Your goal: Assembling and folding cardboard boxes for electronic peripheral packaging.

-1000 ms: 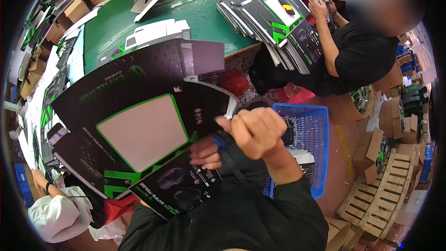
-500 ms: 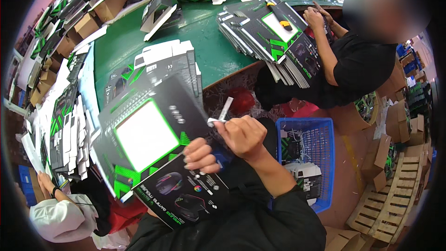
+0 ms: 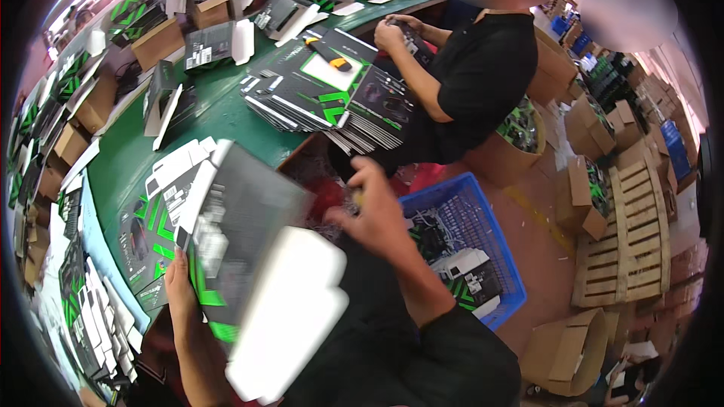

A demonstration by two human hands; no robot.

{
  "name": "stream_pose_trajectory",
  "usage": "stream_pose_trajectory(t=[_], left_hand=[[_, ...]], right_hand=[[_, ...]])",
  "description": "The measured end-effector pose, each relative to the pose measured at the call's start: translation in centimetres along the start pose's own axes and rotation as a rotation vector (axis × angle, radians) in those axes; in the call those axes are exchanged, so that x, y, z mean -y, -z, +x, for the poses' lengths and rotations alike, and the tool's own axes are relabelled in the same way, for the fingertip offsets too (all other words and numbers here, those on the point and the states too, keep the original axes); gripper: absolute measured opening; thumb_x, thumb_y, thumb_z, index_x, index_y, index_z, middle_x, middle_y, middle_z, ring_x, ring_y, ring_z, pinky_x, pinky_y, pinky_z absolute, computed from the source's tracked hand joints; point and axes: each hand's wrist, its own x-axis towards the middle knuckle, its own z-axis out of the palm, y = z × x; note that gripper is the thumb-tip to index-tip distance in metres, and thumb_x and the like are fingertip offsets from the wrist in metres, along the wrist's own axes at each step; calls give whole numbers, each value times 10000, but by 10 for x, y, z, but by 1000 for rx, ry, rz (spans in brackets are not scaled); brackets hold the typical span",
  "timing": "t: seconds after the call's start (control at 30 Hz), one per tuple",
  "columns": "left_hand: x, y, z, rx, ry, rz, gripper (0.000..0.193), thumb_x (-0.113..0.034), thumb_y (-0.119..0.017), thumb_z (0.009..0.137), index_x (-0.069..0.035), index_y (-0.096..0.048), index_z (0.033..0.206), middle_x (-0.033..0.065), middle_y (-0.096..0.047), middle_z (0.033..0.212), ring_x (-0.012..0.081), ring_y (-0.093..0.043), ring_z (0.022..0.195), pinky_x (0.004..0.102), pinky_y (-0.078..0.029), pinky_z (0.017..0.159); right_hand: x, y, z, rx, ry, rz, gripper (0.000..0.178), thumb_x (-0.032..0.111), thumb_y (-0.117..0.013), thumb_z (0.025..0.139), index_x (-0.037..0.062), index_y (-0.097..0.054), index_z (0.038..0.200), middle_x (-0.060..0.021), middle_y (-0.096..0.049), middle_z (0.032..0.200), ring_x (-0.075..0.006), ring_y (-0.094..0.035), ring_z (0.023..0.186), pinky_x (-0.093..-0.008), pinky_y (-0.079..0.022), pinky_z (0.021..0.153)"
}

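My left hand [image 3: 179,280] is closed on the edge of a flattened black and green printed carton [image 3: 253,207]. Tilted in front of me, the carton shows a large white flap [image 3: 290,309] toward my body and is partly blurred. To its right my right hand [image 3: 371,211] is raised, thumb and fingers apart, touching nothing I can make out. Just beyond the held carton, a pile of similar flat cartons [image 3: 139,237] lies on the green table [image 3: 215,117].
A blue basket [image 3: 494,256] holding cartons and white scraps stands at my right. Beyond the table's near edge, a co-worker in black [image 3: 490,83] handles a dark piece beside a carton stack [image 3: 283,98], with a yellow-black cutter [image 3: 329,55] on top. A wooden pallet [image 3: 622,234] lies farther right.
My view has swung right. The carton has been turned so its white flap faces me. My right hand's fingers have spread, and the white strip it held no longer shows.
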Motion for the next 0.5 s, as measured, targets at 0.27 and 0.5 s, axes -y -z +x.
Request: stream_pose_trajectory(t=[0.27,0.5], left_hand=[[-83,-63,-56,201,-805,969,244,-210,-632,941,-34,-556,789,187,-593,692,426,-593,657,502,-424,565],[-53,-64,-90,172,-818,960,304,-317,-655,930,-16,-617,898,150,-596,880,361,-587,889,489,-444,814]], right_hand=[[64,25,30,381,465,316,558,380,-874,729,45,-658,1121,-114,-648,1057,-229,-613,662,-313,-478,600],[71,-6,-18,556,349,185,505,458,-875,642,52,-623,806,-87,-603,719,-296,-620,663,-376,-480,582]])
